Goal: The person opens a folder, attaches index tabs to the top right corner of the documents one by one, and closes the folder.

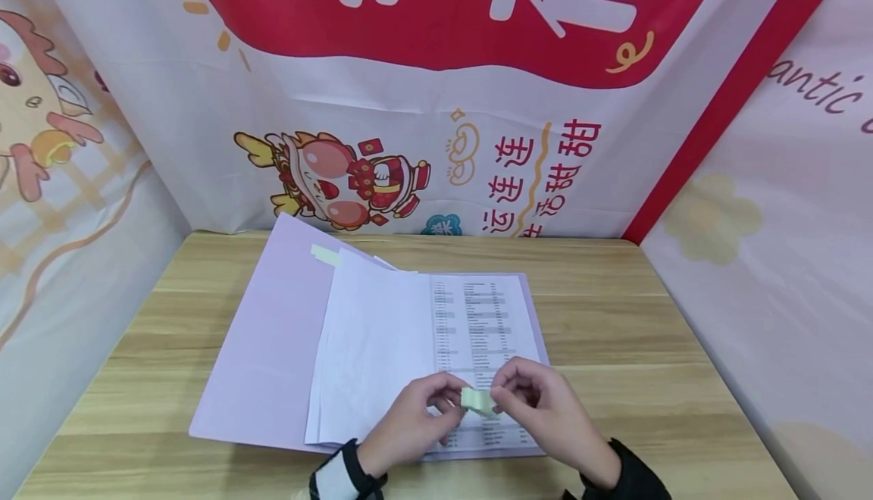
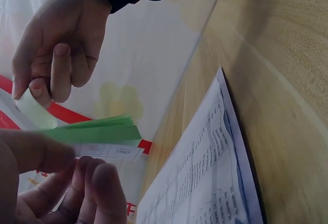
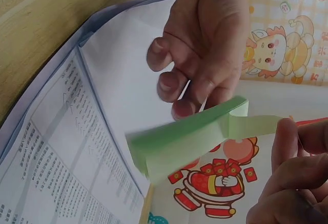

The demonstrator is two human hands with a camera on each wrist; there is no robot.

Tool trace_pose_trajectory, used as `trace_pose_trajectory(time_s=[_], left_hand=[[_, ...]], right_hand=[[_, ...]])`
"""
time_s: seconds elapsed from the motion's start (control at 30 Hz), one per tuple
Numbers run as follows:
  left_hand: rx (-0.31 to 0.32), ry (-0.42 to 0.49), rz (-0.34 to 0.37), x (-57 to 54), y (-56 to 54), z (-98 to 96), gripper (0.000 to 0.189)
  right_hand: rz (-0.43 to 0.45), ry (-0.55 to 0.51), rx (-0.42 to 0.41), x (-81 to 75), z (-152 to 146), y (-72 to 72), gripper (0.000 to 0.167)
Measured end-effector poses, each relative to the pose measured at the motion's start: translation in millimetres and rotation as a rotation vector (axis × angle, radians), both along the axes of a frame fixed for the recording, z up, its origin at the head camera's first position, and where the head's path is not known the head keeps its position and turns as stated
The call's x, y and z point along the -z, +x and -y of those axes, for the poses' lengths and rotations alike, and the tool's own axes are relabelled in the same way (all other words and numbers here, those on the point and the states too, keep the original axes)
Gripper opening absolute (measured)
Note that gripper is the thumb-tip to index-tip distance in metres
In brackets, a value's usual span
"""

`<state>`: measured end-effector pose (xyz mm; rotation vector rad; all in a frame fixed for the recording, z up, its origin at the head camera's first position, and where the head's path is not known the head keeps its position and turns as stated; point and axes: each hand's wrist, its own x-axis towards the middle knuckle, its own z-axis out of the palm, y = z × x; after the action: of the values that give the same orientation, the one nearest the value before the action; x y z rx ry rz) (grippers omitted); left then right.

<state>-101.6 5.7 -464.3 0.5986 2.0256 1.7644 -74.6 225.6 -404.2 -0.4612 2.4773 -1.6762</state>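
Note:
Over the lower part of the right-hand page, my left hand (image 1: 416,417) pinches a pad of green sticky notes (image 3: 184,139) between thumb and fingers. My right hand (image 1: 546,409) pinches the free end of the top sticky note (image 3: 256,126), which curves away from the pad but stays joined to it at the other end. Beneath both hands lies an open lilac folder (image 1: 262,348) with a printed sheet (image 1: 484,318) on its right side and white pages (image 1: 375,341) turned to the left.
A pale green sticky note (image 1: 325,255) sticks out at the top of the turned white pages. The folder lies on a wooden table (image 1: 634,348). Printed cloths (image 1: 382,98) hang at the back and along both sides.

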Motion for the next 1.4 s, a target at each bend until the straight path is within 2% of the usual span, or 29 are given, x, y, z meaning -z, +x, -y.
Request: trace_pose_trajectory(time_s=[0.13, 0.27, 0.4, 0.8, 1.03, 1.2, 1.4], left_hand=[[0.075, 0.033, 0.005, 4.1, 3.0, -3.4, 0.033], [0.103, 0.059, 0.007, 6.6, 5.2, -7.0, 0.034], [0.085, 0.079, -0.014, 6.2, 6.2, -9.7, 0.031], [0.012, 0.051, -0.032, 5.5, 4.8, -12.2, 0.017], [-0.031, 0.019, -0.136, 6.7, 4.7, -11.7, 0.018], [-0.035, -0.005, -0.160, 7.3, 6.8, -11.9, 0.019], [-0.043, -0.035, -0.204, 8.4, 9.1, -12.2, 0.012]], right_hand=[[-0.012, 0.000, -0.013, -3.1, 1, 0.0, 0.009], [-0.038, -0.014, -0.033, -5.9, 3, 0.0, 0.007], [-0.047, -0.026, -0.050, -7.8, 4, -0.2, 0.007], [-0.041, -0.064, -0.055, -7.3, 0, 1.0, 0.007], [-0.015, -0.084, -0.019, 1.0, -7, 2.2, 0.008], [0.017, -0.083, 0.014, 4.9, -10, 2.6, 0.009], [0.035, -0.089, 0.028, 5.2, -10, 2.2, 0.010]])
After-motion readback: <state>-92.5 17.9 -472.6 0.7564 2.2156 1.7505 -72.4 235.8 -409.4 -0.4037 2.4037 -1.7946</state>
